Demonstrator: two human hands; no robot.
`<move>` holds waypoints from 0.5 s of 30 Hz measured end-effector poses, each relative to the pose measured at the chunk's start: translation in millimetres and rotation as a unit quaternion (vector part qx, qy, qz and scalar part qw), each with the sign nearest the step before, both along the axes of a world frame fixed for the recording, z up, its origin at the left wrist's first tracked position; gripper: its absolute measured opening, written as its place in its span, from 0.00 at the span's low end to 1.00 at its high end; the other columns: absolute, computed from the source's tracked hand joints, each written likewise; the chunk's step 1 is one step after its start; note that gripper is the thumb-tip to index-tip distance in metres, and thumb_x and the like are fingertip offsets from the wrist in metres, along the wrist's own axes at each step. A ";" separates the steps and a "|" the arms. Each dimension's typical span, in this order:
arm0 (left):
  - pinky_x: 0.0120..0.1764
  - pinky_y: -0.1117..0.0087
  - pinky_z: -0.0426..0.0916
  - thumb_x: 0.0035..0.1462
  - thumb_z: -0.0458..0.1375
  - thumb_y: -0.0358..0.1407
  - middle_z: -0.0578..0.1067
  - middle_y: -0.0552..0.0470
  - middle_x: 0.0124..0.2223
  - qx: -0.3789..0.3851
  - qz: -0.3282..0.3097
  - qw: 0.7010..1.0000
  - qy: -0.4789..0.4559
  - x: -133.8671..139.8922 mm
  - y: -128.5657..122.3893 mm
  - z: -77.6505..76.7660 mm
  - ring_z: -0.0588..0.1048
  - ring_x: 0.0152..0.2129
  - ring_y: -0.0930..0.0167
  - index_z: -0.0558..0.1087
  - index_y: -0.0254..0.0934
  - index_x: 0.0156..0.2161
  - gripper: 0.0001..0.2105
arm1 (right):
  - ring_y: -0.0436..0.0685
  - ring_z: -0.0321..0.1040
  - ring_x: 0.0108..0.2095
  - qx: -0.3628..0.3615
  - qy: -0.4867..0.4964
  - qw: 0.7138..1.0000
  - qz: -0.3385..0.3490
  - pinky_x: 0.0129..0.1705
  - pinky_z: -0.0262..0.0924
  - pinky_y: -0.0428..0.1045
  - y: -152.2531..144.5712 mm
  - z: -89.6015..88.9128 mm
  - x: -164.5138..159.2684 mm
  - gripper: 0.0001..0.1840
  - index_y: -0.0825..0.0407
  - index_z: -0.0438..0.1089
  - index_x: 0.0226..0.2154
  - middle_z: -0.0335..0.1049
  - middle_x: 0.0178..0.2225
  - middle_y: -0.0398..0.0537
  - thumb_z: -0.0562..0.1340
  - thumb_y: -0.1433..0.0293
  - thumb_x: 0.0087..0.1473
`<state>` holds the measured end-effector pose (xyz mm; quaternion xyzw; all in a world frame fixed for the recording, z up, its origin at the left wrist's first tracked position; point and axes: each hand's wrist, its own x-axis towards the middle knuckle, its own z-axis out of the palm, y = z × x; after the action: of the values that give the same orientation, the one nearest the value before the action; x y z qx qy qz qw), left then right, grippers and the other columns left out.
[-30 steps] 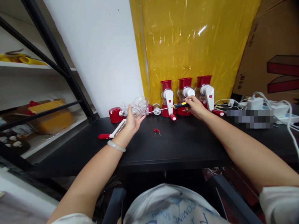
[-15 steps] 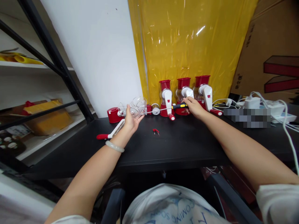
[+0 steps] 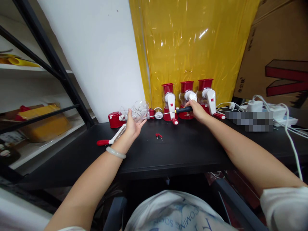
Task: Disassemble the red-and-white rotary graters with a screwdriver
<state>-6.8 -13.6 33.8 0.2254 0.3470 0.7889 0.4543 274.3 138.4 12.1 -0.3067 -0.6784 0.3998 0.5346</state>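
Note:
My left hand (image 3: pixel 134 125) is closed around a clear plastic grater body (image 3: pixel 141 110), which lies sideways above the desk. In my right hand (image 3: pixel 195 109) is a screwdriver (image 3: pixel 184 110) with a black and yellow handle, its long shaft pointing left. The tip reaches the right end of the clear body; exactly what it touches there is too small to tell. Left of the body sits a red base (image 3: pixel 115 120). A white crank handle with a red grip (image 3: pixel 103 142) lies by my left wrist. Small red parts with metal pins (image 3: pixel 158 136) rest on the desk between my arms.
Three assembled red and white rotary graters (image 3: pixel 169 102) stand along the yellow sheet at the back. A metal grater drum (image 3: pixel 158 113) sits left of them. White chargers and cables (image 3: pixel 255 106) crowd the right side. A black-framed shelf (image 3: pixel 60 73) borders the left.
The whole view has shifted slightly. My hands keep the same hold on the clear body and the screwdriver; its handle has turned, showing less yellow.

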 end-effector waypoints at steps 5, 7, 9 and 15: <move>0.53 0.58 0.69 0.61 0.54 0.53 0.74 0.42 0.55 -0.002 -0.008 1.000 -0.014 -0.9 0.4 -0.3 0.73 0.52 0.61 0.65 0.41 0.61 0.28 | 0.52 0.59 0.16 -0.020 -0.024 0.999 -0.011 0.21 0.56 0.49 -6.0 1.4 0.9 0.29 0.48 0.65 0.28 0.59 0.15 0.41 0.52 0.39 0.53; 0.54 0.57 0.68 0.61 0.53 0.52 0.74 0.41 0.56 0.001 -0.004 1.000 -0.009 -1.6 1.1 -0.9 0.73 0.52 0.61 0.64 0.41 0.62 0.28 | 0.50 0.55 0.14 -0.005 -0.041 0.999 -0.017 0.19 0.53 0.48 -7.8 1.8 1.1 0.27 0.48 0.65 0.27 0.56 0.13 0.39 0.54 0.41 0.54; 0.55 0.56 0.67 0.62 0.53 0.52 0.73 0.41 0.56 0.006 -0.001 1.000 -0.003 -2.1 1.5 -1.6 0.73 0.53 0.60 0.65 0.40 0.61 0.28 | 0.48 0.54 0.15 0.008 -0.021 1.000 -0.016 0.18 0.50 0.46 -8.1 1.6 0.4 0.24 0.49 0.65 0.28 0.57 0.15 0.38 0.59 0.45 0.52; 0.55 0.56 0.67 0.62 0.53 0.52 0.74 0.40 0.55 0.008 -0.009 1.000 0.002 -1.1 0.1 -0.9 0.73 0.52 0.60 0.65 0.38 0.61 0.28 | 0.47 0.61 0.22 -0.074 0.126 0.989 0.027 0.22 0.62 0.44 -12.1 4.3 -5.4 0.21 0.47 0.61 0.32 0.63 0.26 0.37 0.68 0.54 0.45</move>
<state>-7.9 -13.4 32.9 0.2334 0.3394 0.7871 0.4592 268.9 126.3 16.4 -0.2744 -0.5818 0.4987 0.5810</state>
